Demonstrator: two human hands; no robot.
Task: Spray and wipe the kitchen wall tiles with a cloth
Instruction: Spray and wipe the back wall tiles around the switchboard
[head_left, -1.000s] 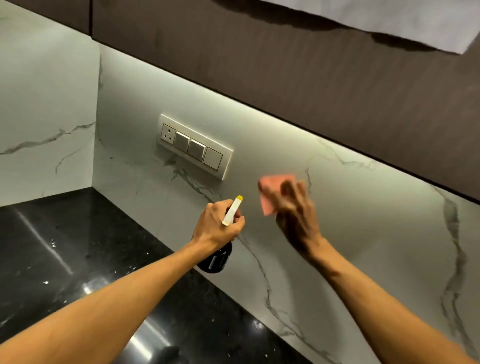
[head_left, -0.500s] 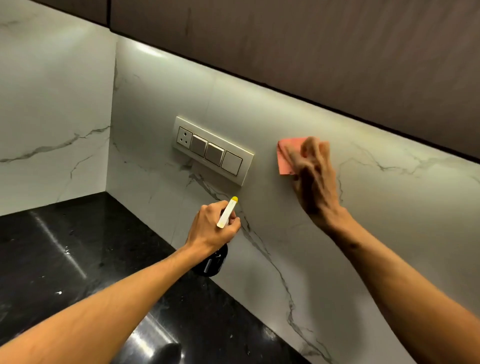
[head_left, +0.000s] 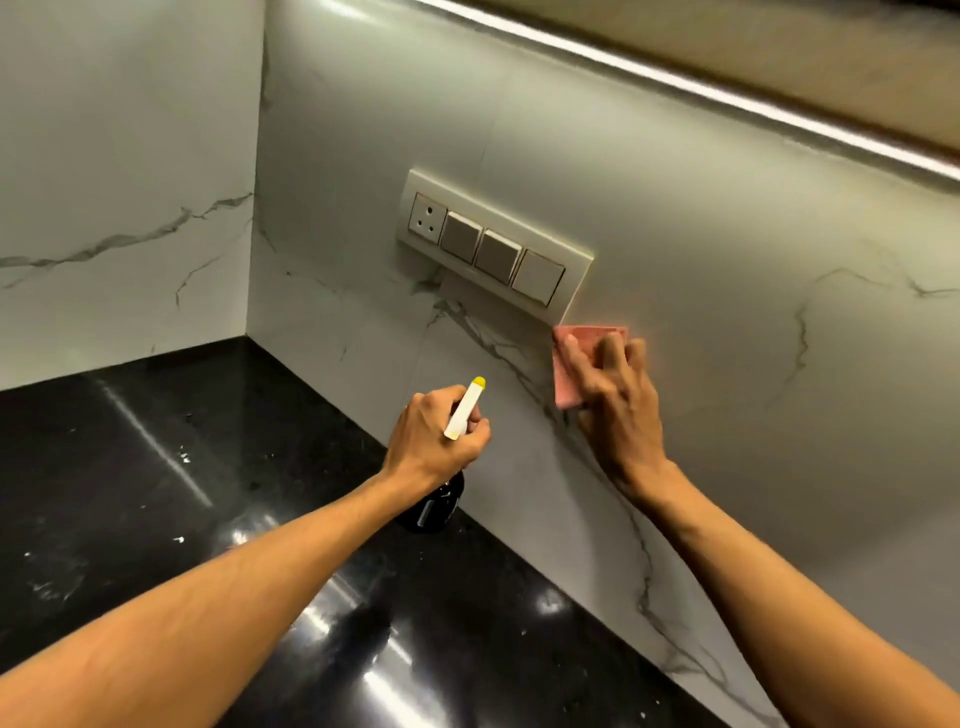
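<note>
My left forearm (head_left: 234, 597) and right forearm (head_left: 779, 597) are bare along all of their visible length, lean and smooth, with faint lines of sinew along them. My left hand (head_left: 436, 436) and right hand (head_left: 618, 410) are bare too, with tendons ridging the back of the right towards the knuckles.

No readable text, brand, number or sign is showing anywhere. The spray bottle (head_left: 436, 509) that the left hand (head_left: 431, 441) is gripping is showing only a dark, plain side below the hand, with any label hidden or too small to tell, and the switch plate (head_left: 493, 244) just above the right hand (head_left: 615, 410) is showing nothing but blank faces
</note>
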